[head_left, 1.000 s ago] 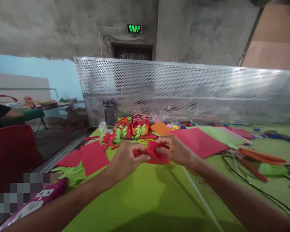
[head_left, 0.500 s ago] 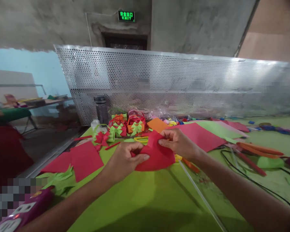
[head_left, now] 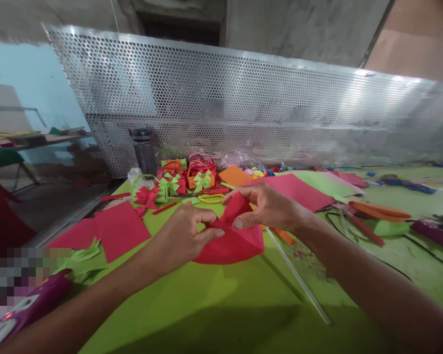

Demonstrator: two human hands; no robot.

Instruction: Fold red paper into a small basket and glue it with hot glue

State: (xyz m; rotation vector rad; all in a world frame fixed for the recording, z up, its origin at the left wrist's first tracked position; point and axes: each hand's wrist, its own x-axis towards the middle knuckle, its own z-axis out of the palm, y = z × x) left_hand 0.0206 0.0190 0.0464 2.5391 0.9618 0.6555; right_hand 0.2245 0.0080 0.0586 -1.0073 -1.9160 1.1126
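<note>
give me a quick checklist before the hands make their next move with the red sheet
1. Left hand gripping the red sheet: ok, thumb and fingers pinch its left side.
2. Right hand gripping it too: ok, it pinches the raised part.
3. Raised part fully visible: not ok, the right hand covers some of it.
4. Clear rod free of the sheet: cannot tell, its far end sits close to the right edge.
5. Light off on the purple device: not ok, a red light glows.

On the table (head_left: pixel 192 302), beyond the hands (head_left: pixel 275 209), bags (head_left: pixel 202 181) stand right of a bottle (head_left: pixel 144 151), before a panel (head_left: pixel 243 88).
</note>
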